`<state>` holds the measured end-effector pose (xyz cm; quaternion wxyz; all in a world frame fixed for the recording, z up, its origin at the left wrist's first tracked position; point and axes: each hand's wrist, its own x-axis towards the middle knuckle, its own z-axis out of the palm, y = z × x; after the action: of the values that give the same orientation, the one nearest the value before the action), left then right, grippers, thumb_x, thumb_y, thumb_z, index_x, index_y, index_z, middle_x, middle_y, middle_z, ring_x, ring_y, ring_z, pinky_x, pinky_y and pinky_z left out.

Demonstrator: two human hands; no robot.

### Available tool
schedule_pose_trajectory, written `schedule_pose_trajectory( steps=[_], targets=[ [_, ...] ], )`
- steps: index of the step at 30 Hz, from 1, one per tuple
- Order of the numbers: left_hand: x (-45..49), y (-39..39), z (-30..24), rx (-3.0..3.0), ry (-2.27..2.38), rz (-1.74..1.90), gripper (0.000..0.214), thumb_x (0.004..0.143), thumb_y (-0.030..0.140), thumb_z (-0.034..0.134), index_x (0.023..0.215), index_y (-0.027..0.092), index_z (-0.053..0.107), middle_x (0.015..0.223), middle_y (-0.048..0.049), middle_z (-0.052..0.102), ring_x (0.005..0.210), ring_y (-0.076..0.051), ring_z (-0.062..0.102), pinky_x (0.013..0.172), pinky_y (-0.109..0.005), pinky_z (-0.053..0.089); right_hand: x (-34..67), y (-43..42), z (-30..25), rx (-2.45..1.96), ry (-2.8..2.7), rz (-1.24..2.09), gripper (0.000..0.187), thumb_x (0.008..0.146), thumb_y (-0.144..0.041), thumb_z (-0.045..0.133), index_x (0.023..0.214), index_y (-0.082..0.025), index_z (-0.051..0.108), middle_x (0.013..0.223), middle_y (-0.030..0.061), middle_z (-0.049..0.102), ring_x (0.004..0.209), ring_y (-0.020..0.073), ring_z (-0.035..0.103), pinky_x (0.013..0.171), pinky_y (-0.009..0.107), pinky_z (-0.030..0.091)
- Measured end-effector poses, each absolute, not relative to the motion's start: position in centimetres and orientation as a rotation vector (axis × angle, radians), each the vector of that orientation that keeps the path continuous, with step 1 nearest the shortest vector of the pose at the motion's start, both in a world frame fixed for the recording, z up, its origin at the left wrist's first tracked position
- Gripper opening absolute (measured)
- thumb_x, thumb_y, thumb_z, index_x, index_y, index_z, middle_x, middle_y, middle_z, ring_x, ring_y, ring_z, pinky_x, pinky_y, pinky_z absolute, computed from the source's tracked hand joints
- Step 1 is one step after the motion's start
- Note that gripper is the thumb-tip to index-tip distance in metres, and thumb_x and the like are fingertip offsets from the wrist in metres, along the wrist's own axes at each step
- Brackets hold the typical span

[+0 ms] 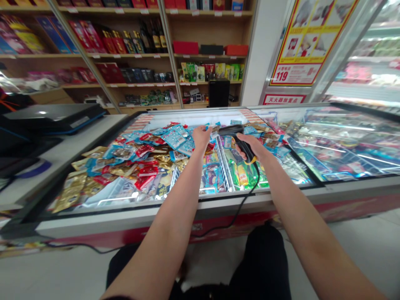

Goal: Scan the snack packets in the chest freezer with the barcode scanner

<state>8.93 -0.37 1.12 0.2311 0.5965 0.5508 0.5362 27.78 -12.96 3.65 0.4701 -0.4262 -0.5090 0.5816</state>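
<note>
My right hand (pixel 251 146) is wrapped round the grip of a black and yellow barcode scanner (pixel 246 149), its head pointing left. My left hand (pixel 201 135) is closed, with a small snack packet (pixel 214 131) at its fingertips, just in front of the scanner head. Below and left of that hand, a loose heap of blue, red and gold snack packets (pixel 140 152) lies on the glass top of a chest freezer (pixel 125 216). More packets (pixel 271 139) lie to the right of the scanner. The fingers partly hide the held packet.
The scanner's black cable (pixel 246 200) hangs over the freezer's front edge. Under the glass are wire baskets with green bags (pixel 243 173). A counter (pixel 56 154) with a flat black device (pixel 59 116) stands at left. Stocked shelves (pixel 125 54) line the back.
</note>
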Motion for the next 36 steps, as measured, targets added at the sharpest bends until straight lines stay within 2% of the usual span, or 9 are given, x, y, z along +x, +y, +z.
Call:
schedule_pose_trajectory(
  steps=[10,16,26,33,36],
  targets=[
    [8.9,-0.3,1.2,1.672,1.601,1.415,0.019,0.077,0.033,0.061,0.074,0.016,0.069,0.072,-0.0052,0.068,0.079,-0.022,0.066,0.07,-0.028,0.048,27.8,-13.1,3.7,-1.045,-1.257,1.439,0.035,0.084,-0.051,0.068,0.082,-0.018,0.056,0.052,0.001,0.058,0.035,0.0112,0.046,0.03,0.021,0.039],
    [9.0,0.3,0.5,1.688,1.617,1.401,0.021,0.078,0.035,0.062,0.081,0.016,0.07,0.075,-0.005,0.07,0.076,-0.021,0.067,0.071,-0.029,0.049,27.7,-13.2,3.8,-1.058,-1.267,1.44,0.037,0.083,-0.052,0.068,0.079,-0.018,0.056,0.052,0.0011,0.059,0.035,0.011,0.046,0.03,0.022,0.039],
    [8.8,-0.2,0.8,1.682,1.628,1.383,0.018,0.08,0.03,0.061,0.084,0.015,0.07,0.075,-0.0051,0.069,0.077,-0.021,0.067,0.073,-0.03,0.05,28.1,-12.2,2.9,-1.024,-1.17,1.416,0.036,0.084,-0.053,0.067,0.083,-0.017,0.059,0.053,0.0012,0.059,0.035,0.0112,0.047,0.029,0.021,0.039],
    [5.3,0.1,1.9,1.566,1.602,1.51,0.029,0.083,0.023,0.056,0.109,0.018,0.069,0.08,-0.0019,0.065,0.062,-0.015,0.062,0.068,-0.027,0.051,28.1,-12.0,2.8,-1.014,-1.131,1.348,0.038,0.082,-0.054,0.069,0.078,-0.018,0.056,0.052,0.001,0.059,0.035,0.011,0.046,0.031,0.022,0.04],
    [2.8,0.7,2.8,1.553,1.658,1.576,0.034,0.085,0.02,0.052,0.115,0.021,0.067,0.088,-0.0024,0.066,0.065,-0.015,0.063,0.07,-0.027,0.051,27.9,-12.2,3.1,-1.021,-1.142,1.342,0.039,0.081,-0.054,0.069,0.078,-0.019,0.055,0.052,0.001,0.059,0.035,0.0111,0.046,0.031,0.022,0.039]
  ],
)
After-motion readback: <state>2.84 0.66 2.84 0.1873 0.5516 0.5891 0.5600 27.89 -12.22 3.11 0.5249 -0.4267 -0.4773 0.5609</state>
